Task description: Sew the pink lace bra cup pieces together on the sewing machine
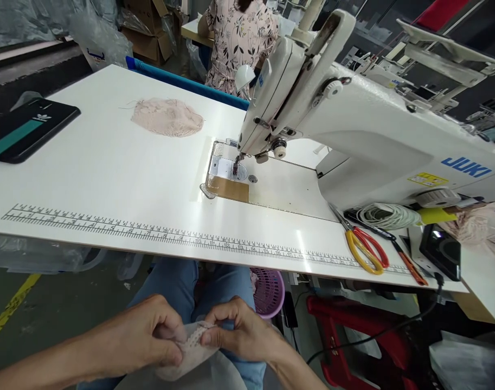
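Note:
My left hand (143, 333) and my right hand (241, 330) meet over my lap, below the table's front edge. Both pinch a small piece of pale pink lace fabric (192, 346) between thumbs and fingers. More pale cloth lies under it on my jeans. A stack of similar pink lace pieces (167, 117) rests on the white table (109, 179) to the left of the sewing machine (353, 119). The machine's needle and presser foot (235, 165) have nothing under them.
Scissors with red and yellow handles (365, 246) lie at the table's right front, beside a coil of white cord (387, 215) and a black device (440, 250). A dark phone case (25, 132) is at the far left. A purple basket (267, 292) sits under the table. Another person in floral clothing (239, 38) sits behind.

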`<action>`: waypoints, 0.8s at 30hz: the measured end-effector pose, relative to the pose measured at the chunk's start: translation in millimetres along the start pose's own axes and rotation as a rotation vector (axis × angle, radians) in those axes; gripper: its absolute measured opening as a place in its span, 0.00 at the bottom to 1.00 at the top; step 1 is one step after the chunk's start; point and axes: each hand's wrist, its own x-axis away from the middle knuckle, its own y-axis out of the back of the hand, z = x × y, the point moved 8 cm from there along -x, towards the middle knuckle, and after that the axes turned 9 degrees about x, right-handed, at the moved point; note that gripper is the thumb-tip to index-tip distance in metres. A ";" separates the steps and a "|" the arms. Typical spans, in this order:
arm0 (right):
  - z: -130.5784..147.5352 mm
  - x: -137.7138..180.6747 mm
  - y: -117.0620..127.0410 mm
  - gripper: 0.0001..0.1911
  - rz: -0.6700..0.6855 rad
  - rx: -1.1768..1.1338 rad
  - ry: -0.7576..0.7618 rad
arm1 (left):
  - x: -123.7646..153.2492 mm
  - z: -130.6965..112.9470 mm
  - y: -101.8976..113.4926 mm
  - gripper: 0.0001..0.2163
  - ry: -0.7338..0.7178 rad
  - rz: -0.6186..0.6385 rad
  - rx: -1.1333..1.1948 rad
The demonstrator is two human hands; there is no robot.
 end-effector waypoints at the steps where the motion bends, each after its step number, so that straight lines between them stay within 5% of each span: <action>1: 0.4 0.5 -0.3 0.24 0.015 0.013 0.005 | -0.4 1.6 -0.1 0.09 0.004 0.010 0.020; 13: 13.2 8.8 0.3 0.17 0.034 0.148 0.130 | 9.0 21.5 13.1 0.05 0.074 -0.087 0.040; 24: 25.0 11.9 0.7 0.21 -0.070 0.301 0.271 | 2.8 3.5 3.7 0.11 0.004 -0.016 0.095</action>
